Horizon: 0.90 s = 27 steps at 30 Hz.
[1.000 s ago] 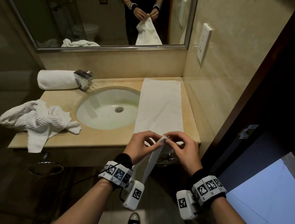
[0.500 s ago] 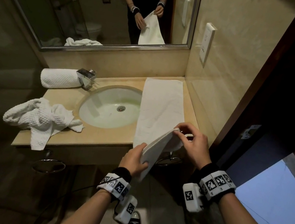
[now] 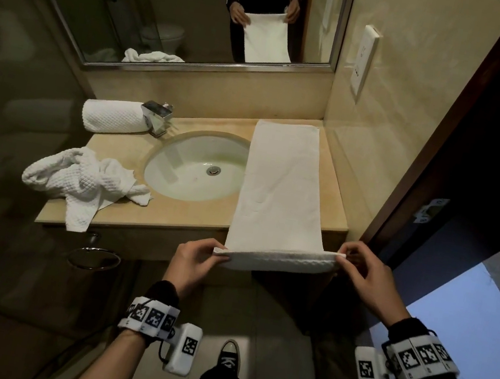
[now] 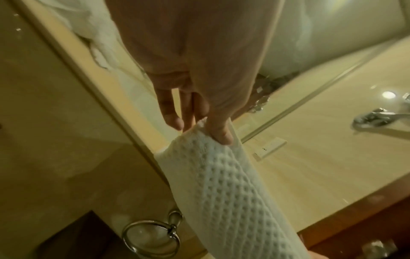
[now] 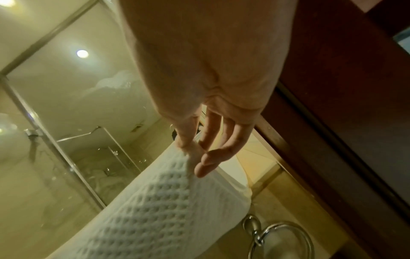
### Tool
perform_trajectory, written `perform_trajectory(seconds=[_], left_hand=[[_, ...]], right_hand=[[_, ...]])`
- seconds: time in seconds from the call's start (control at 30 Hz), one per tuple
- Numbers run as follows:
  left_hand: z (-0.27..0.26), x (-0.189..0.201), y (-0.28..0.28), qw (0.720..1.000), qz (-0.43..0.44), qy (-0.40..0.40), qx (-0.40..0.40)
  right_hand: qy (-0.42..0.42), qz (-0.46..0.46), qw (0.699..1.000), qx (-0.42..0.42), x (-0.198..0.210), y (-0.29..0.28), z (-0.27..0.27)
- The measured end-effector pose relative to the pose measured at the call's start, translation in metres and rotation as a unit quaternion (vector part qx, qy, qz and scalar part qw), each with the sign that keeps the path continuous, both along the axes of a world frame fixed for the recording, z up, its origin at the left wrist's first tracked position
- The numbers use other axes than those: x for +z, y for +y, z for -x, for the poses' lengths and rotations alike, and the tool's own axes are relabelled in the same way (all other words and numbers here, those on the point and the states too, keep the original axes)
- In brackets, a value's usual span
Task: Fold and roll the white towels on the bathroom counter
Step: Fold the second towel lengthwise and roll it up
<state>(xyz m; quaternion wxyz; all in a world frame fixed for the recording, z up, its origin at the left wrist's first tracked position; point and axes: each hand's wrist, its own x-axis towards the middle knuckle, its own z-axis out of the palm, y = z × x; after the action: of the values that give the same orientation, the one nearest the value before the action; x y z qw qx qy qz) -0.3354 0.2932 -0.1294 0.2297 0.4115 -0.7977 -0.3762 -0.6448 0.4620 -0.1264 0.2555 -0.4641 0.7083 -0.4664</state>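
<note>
A long folded white towel [image 3: 279,187] lies lengthwise on the right side of the beige counter [image 3: 336,184], its near end lifted off the front edge. My left hand [image 3: 214,251] pinches the near left corner of the waffle-weave towel [image 4: 221,184] between thumb and fingers. My right hand [image 3: 345,258] pinches the near right corner of the same towel [image 5: 159,192]. The near end is stretched taut between both hands. A rolled white towel [image 3: 113,115] lies at the back left. A crumpled white towel [image 3: 83,180] sits at the front left.
The oval sink [image 3: 196,165] sits mid-counter, with a chrome faucet [image 3: 156,114] behind it. A mirror [image 3: 181,3] spans the back wall. The tiled wall with a socket plate [image 3: 363,59] bounds the right. A towel ring [image 3: 94,257] hangs under the counter; a dark door frame [image 3: 444,140] stands right.
My hands have moved apart from the bunched near end of the towel to its two corners, spreading it out flat and taut across its width.
</note>
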Motion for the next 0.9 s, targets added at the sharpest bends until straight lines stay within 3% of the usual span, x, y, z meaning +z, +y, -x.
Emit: perform_trajectory(seconds=[0.13, 0.33, 0.57, 0.77, 0.9], left_hand=[[-0.001, -0.011, 0.007, 0.995, -0.082, 0.049, 0.017], [0.006, -0.014, 0.012, 0.975, -0.164, 0.143, 0.052], [0.015, -0.01, 0.001, 0.977, -0.198, 0.057, 0.047], [0.015, -0.015, -0.011, 0.99, -0.117, -0.076, -0.026], [0.018, -0.019, -0.016, 0.993, -0.074, -0.086, -0.005]], right_hand=[[-0.083, -0.029, 0.996, -0.003, -0.009, 0.009, -0.007], [-0.093, -0.003, 0.996, -0.016, -0.013, -0.001, -0.014], [-0.012, -0.058, 0.998, 0.024, -0.011, -0.006, -0.009], [0.067, -0.103, 0.992, 0.024, -0.019, -0.013, -0.007], [0.119, -0.095, 0.988, 0.024, -0.023, -0.02, -0.003]])
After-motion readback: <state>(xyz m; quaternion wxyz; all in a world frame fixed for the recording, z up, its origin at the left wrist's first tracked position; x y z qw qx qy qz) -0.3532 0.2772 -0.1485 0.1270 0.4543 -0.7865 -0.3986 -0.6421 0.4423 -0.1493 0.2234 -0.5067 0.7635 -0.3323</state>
